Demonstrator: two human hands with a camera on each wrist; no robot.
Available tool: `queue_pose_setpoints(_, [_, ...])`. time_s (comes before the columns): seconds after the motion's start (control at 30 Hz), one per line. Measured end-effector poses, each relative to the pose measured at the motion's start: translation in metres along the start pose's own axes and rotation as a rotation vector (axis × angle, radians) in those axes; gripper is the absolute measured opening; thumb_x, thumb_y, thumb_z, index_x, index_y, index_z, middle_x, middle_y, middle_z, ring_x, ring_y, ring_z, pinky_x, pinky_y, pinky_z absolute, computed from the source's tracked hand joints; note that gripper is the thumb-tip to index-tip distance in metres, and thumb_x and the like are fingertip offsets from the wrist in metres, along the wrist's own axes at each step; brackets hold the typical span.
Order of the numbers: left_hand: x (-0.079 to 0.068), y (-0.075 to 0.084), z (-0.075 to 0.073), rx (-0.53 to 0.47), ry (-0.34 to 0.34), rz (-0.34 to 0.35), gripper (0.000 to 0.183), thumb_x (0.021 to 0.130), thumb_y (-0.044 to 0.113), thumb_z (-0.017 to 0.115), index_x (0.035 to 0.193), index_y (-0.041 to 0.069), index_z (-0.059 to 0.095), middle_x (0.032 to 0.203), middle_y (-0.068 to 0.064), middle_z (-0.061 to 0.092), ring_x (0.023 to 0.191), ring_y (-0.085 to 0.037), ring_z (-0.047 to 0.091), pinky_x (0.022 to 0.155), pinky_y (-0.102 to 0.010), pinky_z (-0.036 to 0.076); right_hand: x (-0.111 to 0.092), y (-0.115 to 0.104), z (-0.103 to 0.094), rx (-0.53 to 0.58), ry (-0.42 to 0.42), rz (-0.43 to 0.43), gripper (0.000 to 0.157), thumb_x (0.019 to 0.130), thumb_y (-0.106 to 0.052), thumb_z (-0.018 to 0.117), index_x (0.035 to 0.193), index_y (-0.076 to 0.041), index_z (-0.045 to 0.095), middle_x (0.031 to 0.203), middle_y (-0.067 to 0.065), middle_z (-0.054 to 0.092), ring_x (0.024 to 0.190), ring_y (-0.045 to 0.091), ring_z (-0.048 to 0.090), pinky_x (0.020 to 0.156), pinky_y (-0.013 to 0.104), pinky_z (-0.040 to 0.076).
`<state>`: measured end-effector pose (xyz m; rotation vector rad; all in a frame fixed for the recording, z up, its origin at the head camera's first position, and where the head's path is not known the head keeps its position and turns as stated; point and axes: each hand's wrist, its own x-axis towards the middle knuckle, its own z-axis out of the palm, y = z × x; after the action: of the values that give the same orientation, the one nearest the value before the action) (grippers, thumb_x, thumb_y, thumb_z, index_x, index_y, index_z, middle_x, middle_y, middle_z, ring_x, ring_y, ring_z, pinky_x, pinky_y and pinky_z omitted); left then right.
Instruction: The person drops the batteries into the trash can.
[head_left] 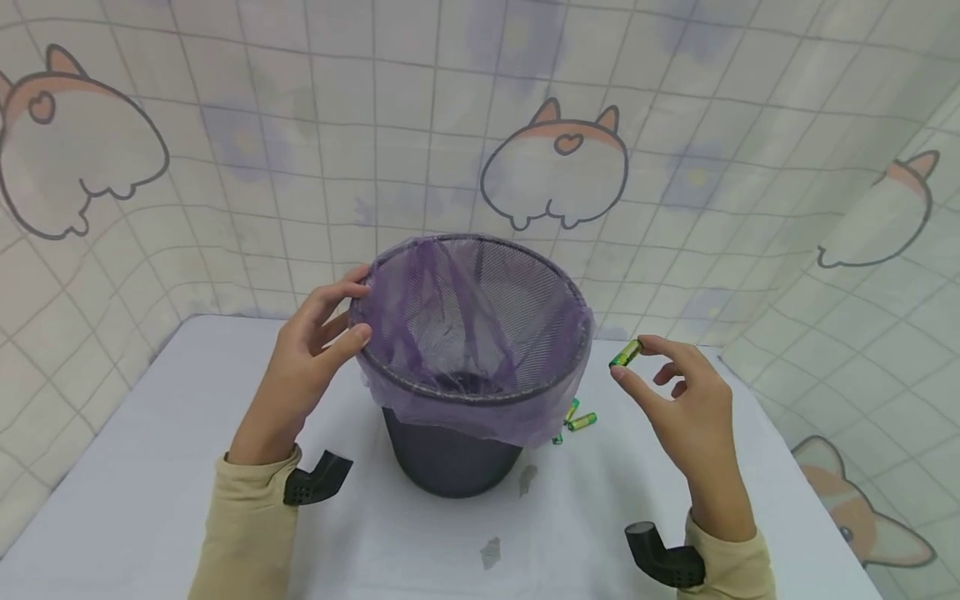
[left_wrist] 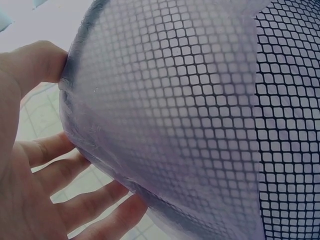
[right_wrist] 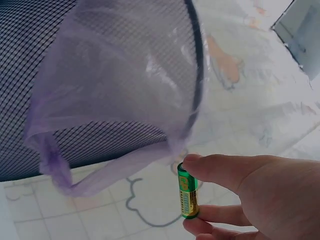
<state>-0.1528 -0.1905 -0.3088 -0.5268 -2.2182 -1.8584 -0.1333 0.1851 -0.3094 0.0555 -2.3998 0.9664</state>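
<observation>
A dark mesh wastebasket [head_left: 453, 467] with a translucent purple bin liner [head_left: 465, 417] folded over its rim stands upright on the white table. My left hand [head_left: 311, 350] rests against the rim's left side, fingers and thumb spread. In the left wrist view its fingertips touch the lined rim [left_wrist: 75, 130] from outside. To the right of the basket, my right hand [head_left: 690, 408] pinches a green and yellow battery [head_left: 626, 352] by its ends between thumb and fingers. The right wrist view shows this battery [right_wrist: 187, 192] below the liner-covered rim.
Several more green batteries [head_left: 582, 422] lie on the white table [head_left: 622, 517] by the basket's right side, partly hidden by the liner. Two grey patches [head_left: 491, 553] mark the tabletop in front. A curtain [head_left: 337, 125] with a grid and cartoon animals hangs behind.
</observation>
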Motion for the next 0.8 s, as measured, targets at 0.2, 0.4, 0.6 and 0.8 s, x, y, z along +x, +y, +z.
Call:
queue_pose_setpoints(0.2, [-0.001, 0.000, -0.001, -0.021, -0.003, 0.000, 0.042, 0.097, 0.018, 0.057, 0.137, 0.009, 0.045, 0.157, 0.010, 0.032, 0.139, -0.033, 0.038, 0.102, -0.023, 0.045, 0.008, -0.014, -0.004, 0.052, 0.029, -0.047, 0.043, 0.078, -0.016, 0.081, 0.118, -0.015, 0.068, 0.105, -0.001, 0.066, 0.080, 0.004, 0.048, 0.071, 0.020, 0.035])
queue_pose_setpoints(0.4, [-0.001, 0.001, -0.001, -0.034, -0.001, -0.001, 0.041, 0.097, 0.018, 0.058, 0.136, 0.010, 0.046, 0.157, 0.010, 0.033, 0.139, -0.034, 0.038, 0.100, -0.018, 0.044, 0.015, -0.029, -0.004, 0.099, -0.005, -0.088, 0.042, 0.079, -0.018, 0.080, 0.119, -0.016, 0.068, 0.108, -0.003, 0.066, 0.081, 0.006, 0.049, 0.072, 0.019, 0.036])
queue_pose_setpoints(0.6, [0.001, 0.001, -0.001, -0.019, 0.002, 0.009, 0.041, 0.097, 0.018, 0.057, 0.136, 0.010, 0.046, 0.157, 0.010, 0.032, 0.139, -0.034, 0.037, 0.103, -0.024, 0.045, 0.022, -0.041, -0.001, 0.140, -0.011, -0.187, 0.040, 0.079, -0.015, 0.080, 0.117, -0.013, 0.069, 0.107, 0.002, 0.068, 0.080, 0.008, 0.048, 0.070, 0.022, 0.036])
queue_pose_setpoints(0.8, [0.001, 0.000, 0.000, 0.000, 0.003, 0.004, 0.041, 0.097, 0.019, 0.057, 0.136, 0.010, 0.046, 0.157, 0.010, 0.032, 0.140, -0.035, 0.037, 0.109, -0.055, 0.038, 0.024, -0.049, 0.002, 0.147, -0.023, -0.227, 0.041, 0.078, -0.015, 0.081, 0.117, -0.011, 0.069, 0.107, 0.004, 0.068, 0.079, 0.010, 0.048, 0.070, 0.024, 0.036])
